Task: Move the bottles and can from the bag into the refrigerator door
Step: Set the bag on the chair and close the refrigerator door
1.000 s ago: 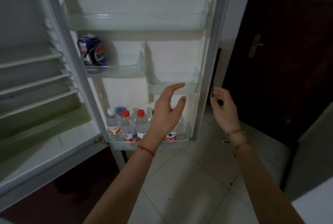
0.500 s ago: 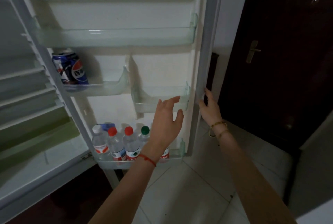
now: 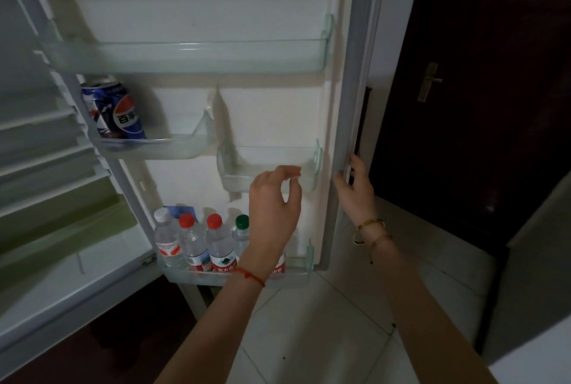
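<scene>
Pepsi can (image 3: 116, 111) upright in mid-left door bin; water bottles (image 3: 204, 243) upright in bottom door bin (image 3: 304, 274), below can. Left hand (image 3: 273, 210) grip loosely curled, empty. Right hand (image 3: 355, 192) grip wraps door edge (image 3: 360, 90). Bottles probably heavy, smooth, squashy: hold mid-body. Can rigid, slick: hold sidewall.

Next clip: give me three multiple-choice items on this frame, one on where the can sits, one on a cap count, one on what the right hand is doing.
1. Where is the can?
A. top shelf
B. middle-left door bin
C. bottom door bin

2. How many bottles show red caps?
A. one
B. two
C. four

3. The right hand is:
A. holding a bottle
B. hanging free
C. on the door's edge

Key:
1 B, the can stands in the middle-left door bin.
2 B, two red caps show.
3 C, the right hand grips the door's edge.
</scene>
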A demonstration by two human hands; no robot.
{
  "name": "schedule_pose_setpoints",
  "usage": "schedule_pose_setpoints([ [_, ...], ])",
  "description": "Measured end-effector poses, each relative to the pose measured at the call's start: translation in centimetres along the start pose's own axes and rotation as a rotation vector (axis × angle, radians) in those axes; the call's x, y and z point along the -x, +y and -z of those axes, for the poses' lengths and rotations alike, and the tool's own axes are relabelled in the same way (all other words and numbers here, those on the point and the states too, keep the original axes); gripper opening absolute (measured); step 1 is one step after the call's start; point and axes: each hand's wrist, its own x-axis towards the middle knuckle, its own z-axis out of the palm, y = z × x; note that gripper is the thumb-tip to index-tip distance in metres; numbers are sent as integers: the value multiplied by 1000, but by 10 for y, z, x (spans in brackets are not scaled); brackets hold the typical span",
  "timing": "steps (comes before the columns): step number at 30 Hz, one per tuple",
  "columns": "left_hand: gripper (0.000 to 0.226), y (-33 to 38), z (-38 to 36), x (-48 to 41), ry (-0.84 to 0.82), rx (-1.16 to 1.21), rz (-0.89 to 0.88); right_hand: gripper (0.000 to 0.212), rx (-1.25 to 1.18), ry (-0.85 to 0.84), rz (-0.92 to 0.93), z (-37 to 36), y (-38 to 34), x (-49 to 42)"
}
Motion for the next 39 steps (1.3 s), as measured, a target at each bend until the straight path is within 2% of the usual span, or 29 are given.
schedule_pose_setpoints([
  [5,20,5,20,18,58,48,40,46,32,41,47,10,-1,30],
  [8,19,10,36,33,81,83,55,37,58,153,114,16,-1,47],
  [11,17,13,53,48,95,123,73,44,34,256,148,20,-8,63],
  [14,15,12,71,61,100,137,88,54,3,217,113,21,-18,80],
  [20,14,8,113,85,84,223,115,54,-47,191,106,11,-32,124],
  [28,16,8,166,118,18,201,108,39,-73,288,153,1,-50,187],
  [39,37,23,238,191,-2,238,56,22,-38,327,197,-30,-90,284],
])
